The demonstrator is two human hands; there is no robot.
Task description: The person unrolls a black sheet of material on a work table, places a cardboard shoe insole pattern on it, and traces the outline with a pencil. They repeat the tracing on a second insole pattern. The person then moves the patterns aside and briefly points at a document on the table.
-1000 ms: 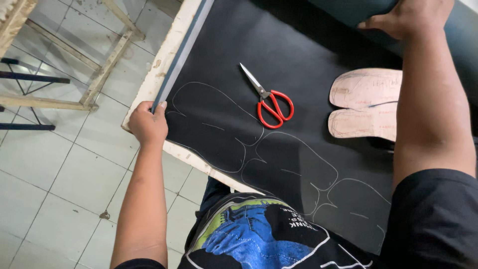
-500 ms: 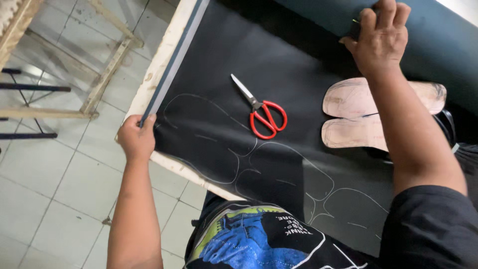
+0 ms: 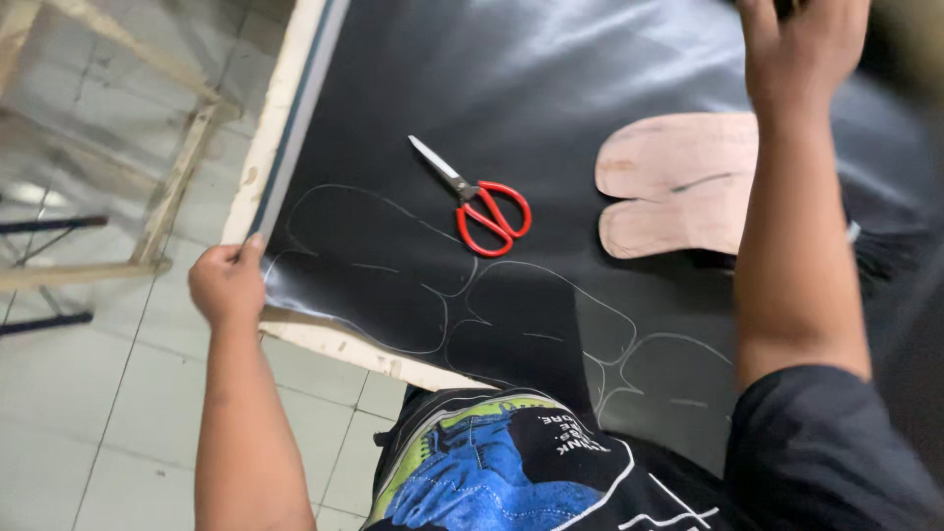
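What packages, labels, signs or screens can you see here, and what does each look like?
No packages, labels, signs or screens in view.
Only printed surface: the person's black shirt, bottom centre, with a blue and green graphic and white lettering.

Between the red scissors [image 3: 484,206] and the pink sole patterns [image 3: 678,184] the black sheet [image 3: 551,69] lies bare, as does its upper stretch
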